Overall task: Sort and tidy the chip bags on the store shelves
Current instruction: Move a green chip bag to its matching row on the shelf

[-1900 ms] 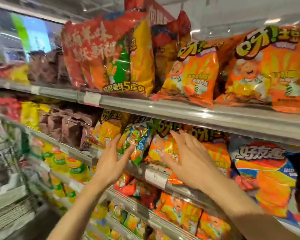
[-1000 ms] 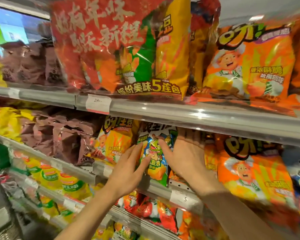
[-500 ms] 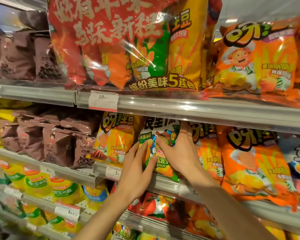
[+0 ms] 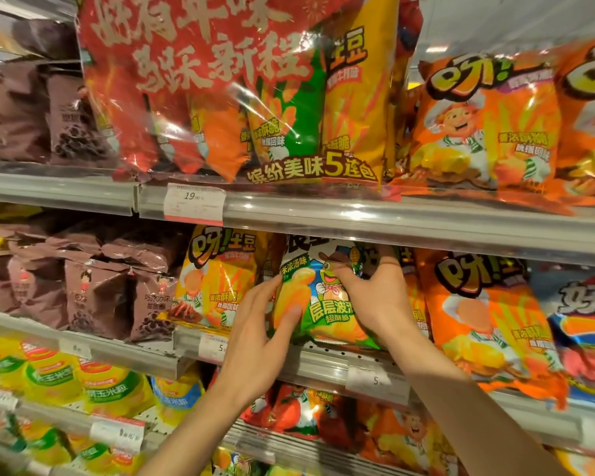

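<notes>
A green and blue chip bag with a frog picture (image 4: 323, 297) stands on the middle shelf (image 4: 323, 365) between a yellow bag (image 4: 217, 280) and orange bags (image 4: 481, 310). My left hand (image 4: 258, 341) presses its left edge, fingers on the bag's front. My right hand (image 4: 371, 297) clasps its right side, thumb across the front and fingers behind. The bag's lower right corner is hidden by my right hand.
The upper shelf (image 4: 392, 218) carries a large red five-pack (image 4: 220, 87) and orange bags (image 4: 488, 121). Brown bags (image 4: 93, 290) fill the left. Lower shelves hold yellow-green bags (image 4: 83, 383) and red-orange bags (image 4: 306, 410). Price tags (image 4: 194, 204) line the rails.
Both hands have moved up and in from the shelf rail and closed around the green frog bag. The view has shifted closer to the shelves.
</notes>
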`<state>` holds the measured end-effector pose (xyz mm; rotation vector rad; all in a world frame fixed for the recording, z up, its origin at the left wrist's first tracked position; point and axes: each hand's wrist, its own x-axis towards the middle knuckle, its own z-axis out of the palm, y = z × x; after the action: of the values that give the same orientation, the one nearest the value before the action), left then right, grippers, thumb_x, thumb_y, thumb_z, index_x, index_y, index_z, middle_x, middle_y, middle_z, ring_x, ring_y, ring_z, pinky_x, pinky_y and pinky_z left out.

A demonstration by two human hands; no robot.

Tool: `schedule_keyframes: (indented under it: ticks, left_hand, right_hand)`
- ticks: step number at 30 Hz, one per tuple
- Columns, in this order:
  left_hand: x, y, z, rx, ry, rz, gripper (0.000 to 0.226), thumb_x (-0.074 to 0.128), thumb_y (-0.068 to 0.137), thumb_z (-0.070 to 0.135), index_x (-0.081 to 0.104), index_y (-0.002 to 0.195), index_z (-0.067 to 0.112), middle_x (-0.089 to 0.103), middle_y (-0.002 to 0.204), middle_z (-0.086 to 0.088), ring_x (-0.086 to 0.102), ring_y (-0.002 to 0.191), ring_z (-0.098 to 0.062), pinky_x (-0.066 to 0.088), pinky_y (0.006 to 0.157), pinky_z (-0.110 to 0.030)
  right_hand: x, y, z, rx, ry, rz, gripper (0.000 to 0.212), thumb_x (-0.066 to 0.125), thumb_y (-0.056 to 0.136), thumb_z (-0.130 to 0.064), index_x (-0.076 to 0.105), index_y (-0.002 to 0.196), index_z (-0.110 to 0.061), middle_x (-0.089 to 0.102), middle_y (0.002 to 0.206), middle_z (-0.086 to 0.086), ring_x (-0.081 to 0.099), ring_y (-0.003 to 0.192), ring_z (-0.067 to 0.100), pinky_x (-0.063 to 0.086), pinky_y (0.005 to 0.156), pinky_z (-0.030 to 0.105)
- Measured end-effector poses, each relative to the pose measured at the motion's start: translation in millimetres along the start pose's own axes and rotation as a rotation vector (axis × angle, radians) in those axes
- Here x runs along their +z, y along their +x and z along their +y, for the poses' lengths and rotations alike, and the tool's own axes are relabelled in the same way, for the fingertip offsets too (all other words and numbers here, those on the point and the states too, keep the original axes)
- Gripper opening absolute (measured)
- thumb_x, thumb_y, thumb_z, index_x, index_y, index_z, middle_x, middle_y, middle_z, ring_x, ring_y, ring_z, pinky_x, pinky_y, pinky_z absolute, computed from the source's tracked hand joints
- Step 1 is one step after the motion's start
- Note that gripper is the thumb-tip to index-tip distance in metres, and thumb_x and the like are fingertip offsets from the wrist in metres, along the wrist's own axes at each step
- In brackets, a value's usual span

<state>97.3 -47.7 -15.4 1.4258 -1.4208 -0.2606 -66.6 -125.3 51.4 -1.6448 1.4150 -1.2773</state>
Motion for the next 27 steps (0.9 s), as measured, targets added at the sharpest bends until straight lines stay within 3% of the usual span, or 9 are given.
schedule_keyframes:
  ticks: [3, 5, 8, 11, 14, 18, 22, 25, 27]
  left_hand:
    - [-4, 8, 1, -0.156, -0.205, -0.044, 0.080, 0.057, 0.081, 0.076, 0.038, 0.150, 0.039, 0.043, 0.148, 0.015, 0.047, 0.131, 0.002, 0.045, 0.108, -0.029]
    - [-6, 14, 3, -0.266, -0.288, -0.076, 0.096, 0.061, 0.068, 0.082, 0.038, 0.150, 0.037, 0.047, 0.148, 0.009, 0.050, 0.129, -0.004, 0.045, 0.109, -0.034]
    - [-7, 18, 13, -0.374, -0.412, -0.168, 0.098, 0.071, 0.069, 0.073, 0.037, 0.152, 0.032, 0.057, 0.139, 0.003, 0.061, 0.117, -0.009, 0.051, 0.090, -0.025]
    - [-2, 16, 16, -0.438, -0.599, -0.227, 0.096, 0.081, 0.066, 0.060, 0.041, 0.148, 0.033, 0.067, 0.128, 0.002, 0.072, 0.105, -0.015, 0.058, 0.090, -0.036]
    - [2, 12, 17, -0.427, -0.668, -0.247, 0.085, 0.086, 0.069, 0.050, 0.048, 0.142, 0.031, 0.072, 0.122, 0.001, 0.073, 0.105, -0.018, 0.058, 0.092, -0.042]
    - [1, 4, 21, -0.347, -0.617, -0.235, 0.073, 0.083, 0.073, 0.042, 0.051, 0.138, 0.030, 0.074, 0.115, 0.006, 0.074, 0.098, -0.013, 0.060, 0.073, -0.026]
    - [-9, -9, 24, -0.289, -0.617, -0.269, 0.063, 0.079, 0.072, 0.037, 0.052, 0.128, 0.042, 0.075, 0.107, 0.016, 0.074, 0.095, -0.008, 0.058, 0.066, -0.020]
    - [-18, -18, 24, -0.249, -0.635, -0.322, 0.077, 0.088, 0.056, 0.052, 0.053, 0.125, 0.046, 0.073, 0.112, 0.018, 0.073, 0.101, -0.011, 0.059, 0.070, -0.021]
    - [-21, -23, 21, -0.214, -0.611, -0.361, 0.084, 0.085, 0.053, 0.052, 0.053, 0.131, 0.044, 0.072, 0.119, 0.016, 0.071, 0.107, -0.011, 0.059, 0.076, -0.023]
  right_hand:
    - [-8, -2, 5, 0.026, 0.099, -0.019, 0.047, 0.079, 0.082, -0.036, 0.050, 0.112, -0.015, 0.063, 0.106, 0.006, 0.061, 0.097, 0.023, 0.053, 0.082, 0.036]
    - [-10, -7, 9, 0.053, 0.157, -0.053, 0.061, 0.082, 0.075, -0.044, 0.048, 0.120, -0.019, 0.063, 0.109, 0.005, 0.064, 0.100, 0.024, 0.056, 0.087, 0.043]
    - [-13, -9, 21, 0.083, 0.270, -0.078, 0.084, 0.081, 0.059, -0.057, 0.042, 0.130, -0.039, 0.070, 0.110, 0.008, 0.070, 0.100, 0.029, 0.058, 0.087, 0.051]
    - [-21, -19, 25, 0.084, 0.341, -0.142, 0.086, 0.084, 0.066, -0.047, 0.037, 0.138, -0.046, 0.073, 0.112, 0.007, 0.073, 0.098, 0.025, 0.058, 0.088, 0.050]
    - [-29, -26, 26, 0.059, 0.352, -0.174, 0.091, 0.084, 0.066, -0.050, 0.036, 0.143, -0.042, 0.069, 0.121, 0.003, 0.072, 0.103, 0.022, 0.058, 0.090, 0.047]
    - [-42, -37, 23, -0.016, 0.277, -0.198, 0.084, 0.081, 0.080, -0.040, 0.030, 0.148, -0.038, 0.048, 0.142, -0.016, 0.065, 0.115, 0.017, 0.057, 0.093, 0.044]
    - [-60, -48, 15, -0.031, 0.173, -0.249, 0.095, 0.073, 0.079, -0.058, 0.015, 0.152, -0.045, 0.034, 0.155, -0.018, 0.059, 0.123, 0.011, 0.056, 0.095, 0.034]
    - [-69, -53, 10, 0.006, 0.167, -0.273, 0.100, 0.070, 0.083, -0.056, 0.005, 0.157, -0.038, 0.032, 0.157, -0.012, 0.060, 0.119, 0.004, 0.051, 0.078, 0.012]
    - [-76, -55, 10, 0.021, 0.178, -0.261, 0.105, 0.070, 0.081, -0.058, 0.000, 0.157, -0.038, 0.033, 0.156, -0.010, 0.056, 0.122, 0.001, 0.045, 0.089, 0.016]
